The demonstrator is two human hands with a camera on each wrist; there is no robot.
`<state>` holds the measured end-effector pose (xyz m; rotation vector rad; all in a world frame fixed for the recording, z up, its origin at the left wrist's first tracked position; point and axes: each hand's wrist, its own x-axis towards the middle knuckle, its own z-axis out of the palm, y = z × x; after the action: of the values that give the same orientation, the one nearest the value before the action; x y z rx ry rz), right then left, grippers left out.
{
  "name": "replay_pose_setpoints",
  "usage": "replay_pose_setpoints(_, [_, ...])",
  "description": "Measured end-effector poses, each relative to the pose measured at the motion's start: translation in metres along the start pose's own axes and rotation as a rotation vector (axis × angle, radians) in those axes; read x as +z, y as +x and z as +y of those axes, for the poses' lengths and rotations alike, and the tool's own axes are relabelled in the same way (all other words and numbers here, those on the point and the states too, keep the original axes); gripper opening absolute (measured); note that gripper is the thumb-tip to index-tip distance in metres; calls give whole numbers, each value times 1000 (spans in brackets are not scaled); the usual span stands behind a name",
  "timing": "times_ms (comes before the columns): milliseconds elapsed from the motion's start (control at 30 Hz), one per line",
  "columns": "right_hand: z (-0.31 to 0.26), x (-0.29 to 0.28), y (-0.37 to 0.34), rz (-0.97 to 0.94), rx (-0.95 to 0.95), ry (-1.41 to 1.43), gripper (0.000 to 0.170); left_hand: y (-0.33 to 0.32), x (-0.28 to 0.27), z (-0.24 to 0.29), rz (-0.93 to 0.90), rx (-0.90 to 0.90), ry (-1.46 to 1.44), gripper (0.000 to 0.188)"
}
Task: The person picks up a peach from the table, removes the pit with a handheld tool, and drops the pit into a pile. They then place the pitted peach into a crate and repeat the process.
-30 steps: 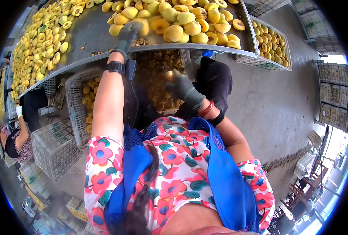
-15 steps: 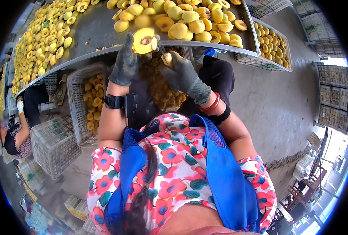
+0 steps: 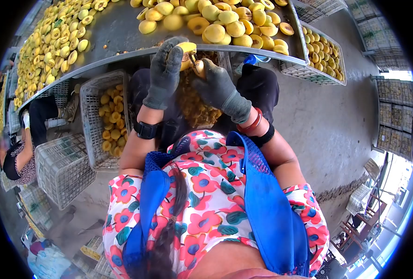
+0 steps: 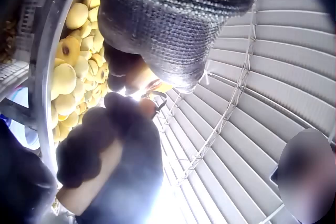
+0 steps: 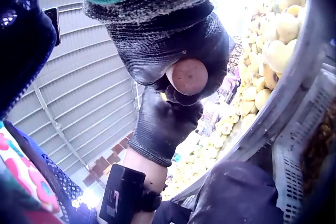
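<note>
In the head view the gloved left hand (image 3: 164, 72) pinches a yellow half fruit (image 3: 187, 48), tilted with its cut side toward the right hand. The gloved right hand (image 3: 216, 87) grips a small tool by its wooden handle (image 3: 199, 69), and the thin metal end meets the fruit's cut side. Curled fingers wrap the handle (image 4: 92, 175) in the left wrist view, where a curved metal loop (image 4: 160, 98) shows beside the fruit. In the right wrist view the round handle end (image 5: 190, 77) pokes out of the right fist, close against the left hand (image 5: 163, 127).
A metal table (image 3: 118, 35) carries piled yellow fruit halves (image 3: 215, 32). Scraps lie in a container (image 3: 194, 104) below the hands. Crates of fruit stand at the left (image 3: 87, 100) and right (image 3: 339, 78). Another person (image 3: 22, 160) sits at far left.
The left hand came back from the table pile with a half fruit, first held cut side up, now tipped toward the tool. The right hand has risen slightly, bringing the tool against the fruit.
</note>
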<state>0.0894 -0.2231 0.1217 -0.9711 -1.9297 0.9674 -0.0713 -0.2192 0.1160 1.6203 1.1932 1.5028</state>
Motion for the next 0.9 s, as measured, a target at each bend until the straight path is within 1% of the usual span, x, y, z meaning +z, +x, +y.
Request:
replay_pose_setpoints(33, [3, 2, -1, -1, 36, 61, 26, -1, 3, 3, 26, -13, -37, 34])
replay_pose_setpoints(100, [15, 10, -2, -2, 101, 182, 26, -3, 8, 3, 72, 4, -5, 35])
replay_pose_setpoints(200, [18, 19, -1, 43, 99, 270, 24, -4, 15, 8, 140, 42, 101, 40])
replay_pose_setpoints(233, [14, 18, -1, 49, 107, 261, 24, -5, 17, 9, 161, 56, 146, 42])
replay_pose_setpoints(300, [4, 15, -1, 61, 122, 245, 23, -5, 19, 8, 191, 58, 116, 42])
replay_pose_setpoints(400, [13, 15, 1, 27, 37, 194, 24, -5, 19, 4, 198, 46, 102, 42])
replay_pose_setpoints(533, [6, 10, 1, -46, 168, 302, 26, -4, 17, -4, 193, 36, 23, 38])
replay_pose_setpoints(600, [0, 8, 0, -68, 247, 339, 27, -5, 18, -5, 216, 61, 110, 39])
replay_pose_setpoints(633, [1, 10, 1, -30, 160, 252, 26, -5, 19, -5, 225, 75, 152, 40])
replay_pose_setpoints(700, [6, 14, 2, 46, -13, 75, 24, -5, 22, -9, 246, 66, 110, 39])
replay_pose_setpoints(733, [8, 15, 2, 25, -12, 108, 23, -5, 22, -10, 258, 62, 89, 39])
replay_pose_setpoints(800, [12, 18, 1, -19, -11, 176, 22, -6, 22, -7, 224, 62, 120, 38])
replay_pose_setpoints(833, [16, 20, -1, -37, 19, 231, 22, -7, 22, -6, 207, 62, 135, 38])
replay_pose_setpoints(900, [18, 23, -1, -75, 79, 341, 22, -6, 21, -11, 186, 65, 49, 36])
